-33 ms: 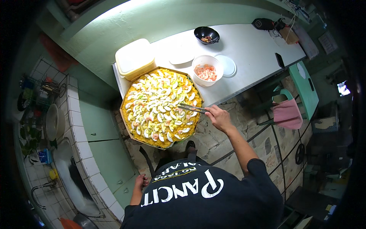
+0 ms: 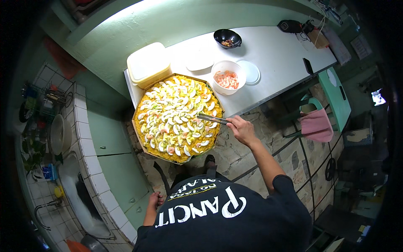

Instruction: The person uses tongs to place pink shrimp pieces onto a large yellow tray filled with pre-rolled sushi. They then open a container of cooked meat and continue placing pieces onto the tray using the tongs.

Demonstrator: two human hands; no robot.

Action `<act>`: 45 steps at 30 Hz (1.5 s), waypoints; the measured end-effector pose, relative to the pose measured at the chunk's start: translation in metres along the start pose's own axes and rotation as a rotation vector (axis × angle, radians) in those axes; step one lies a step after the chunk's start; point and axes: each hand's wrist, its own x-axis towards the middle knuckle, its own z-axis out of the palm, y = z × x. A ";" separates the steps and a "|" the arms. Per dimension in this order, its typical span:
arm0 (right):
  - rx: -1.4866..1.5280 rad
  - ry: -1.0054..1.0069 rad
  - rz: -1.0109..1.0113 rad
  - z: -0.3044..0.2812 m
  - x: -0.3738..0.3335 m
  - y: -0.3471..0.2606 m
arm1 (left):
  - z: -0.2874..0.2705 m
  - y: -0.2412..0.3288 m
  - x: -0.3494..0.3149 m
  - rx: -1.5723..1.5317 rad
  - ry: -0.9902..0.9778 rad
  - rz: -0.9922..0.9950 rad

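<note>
The white counter [image 2: 273,50] is running along the green wall, its near-left end lying under part of the big octagonal tray [image 2: 137,135]. The tray is reaching out past the counter's near edge toward the person, and what is supporting that overhanging part is not showing. Yellow noodles [image 2: 144,124] are filling it almost to the rim. The cream lidded tub [image 2: 149,63] is standing just beyond the tray's far-left side, while the round white tub [image 2: 230,67] of pink shrimp is sitting just beside its far-right side. A pale round lid [image 2: 250,72] is lying right of that tub, and a black bowl [image 2: 227,34] is resting farther back.

The right hand [image 2: 242,131] is hanging just off the tray's right side, clearly nearer than the left, its fingers pinching the metal tongs [image 2: 214,119]. Their long axis is pointing leftward and slightly away from the person, with the tips lying over the noodles' right part; whether they are touching or gripping anything I cannot tell. The left hand [image 2: 156,199] is staying low by the person's side, apart from the tray, its fingers curling inward; whether they are enclosing anything is unclear. White egg slices [image 2: 186,150] are covering most of the noodles.
</note>
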 end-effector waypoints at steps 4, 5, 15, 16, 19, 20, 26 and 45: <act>-0.063 0.127 -0.070 -0.005 -0.001 0.002 | -0.001 -0.003 0.005 -0.043 0.000 -0.009; -0.074 0.197 -0.064 -0.008 0.002 0.004 | -0.003 -0.010 0.011 -0.057 0.003 -0.014; -0.641 0.143 0.191 -0.075 0.143 0.091 | -0.008 -0.035 0.067 -0.163 0.009 0.043; -0.699 0.111 0.179 -0.072 0.150 0.090 | -0.005 -0.026 0.059 -0.158 0.017 0.042; -0.704 -0.114 0.251 -0.074 0.175 0.060 | -0.007 -0.037 0.059 -0.184 0.030 0.066; -0.693 -0.131 0.263 -0.074 0.179 0.060 | -0.008 -0.041 0.065 -0.192 0.023 0.088; -0.606 -0.039 0.420 -0.081 0.176 0.071 | -0.005 -0.064 0.070 -0.069 -0.020 0.098; 0.099 0.044 0.071 0.018 0.069 0.036 | -0.011 -0.019 0.014 -0.171 -0.041 0.048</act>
